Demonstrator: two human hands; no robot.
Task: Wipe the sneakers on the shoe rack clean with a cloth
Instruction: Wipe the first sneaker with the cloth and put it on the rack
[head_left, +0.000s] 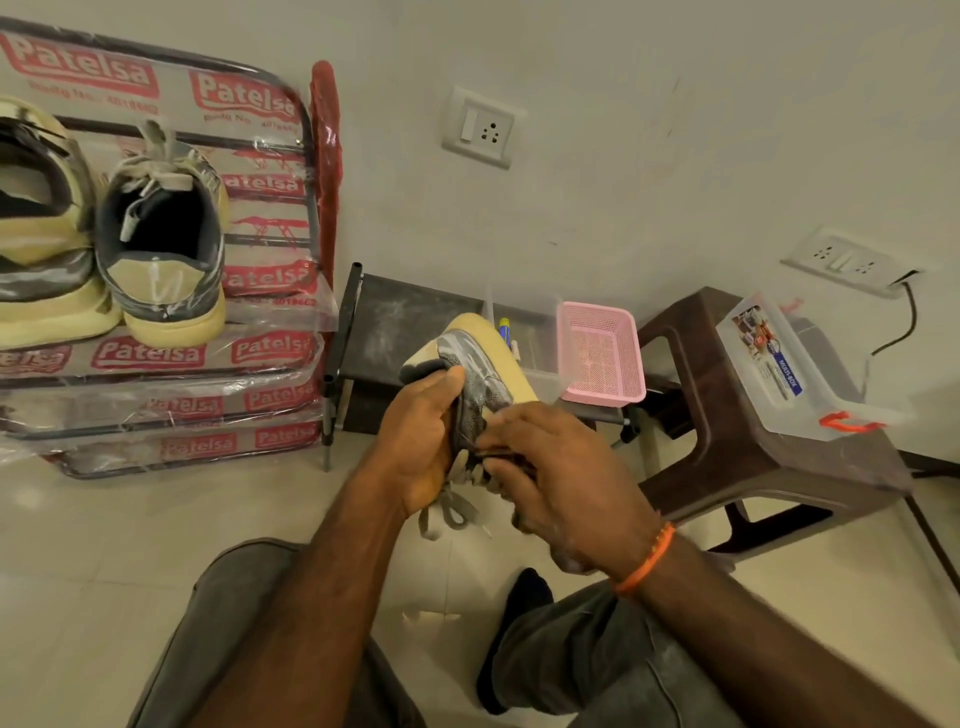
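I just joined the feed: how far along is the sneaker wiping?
Done: cannot tell; the two sneakers on the shoe rack look dusty, so likely unwiped. In hand: the left hand grips a third sneaker held in front of the person, while the right hand works at its laces, pinching something dark, possibly the cloth. Left: finish this one, then probably the two on the rack.

Head-worn view, forward and down
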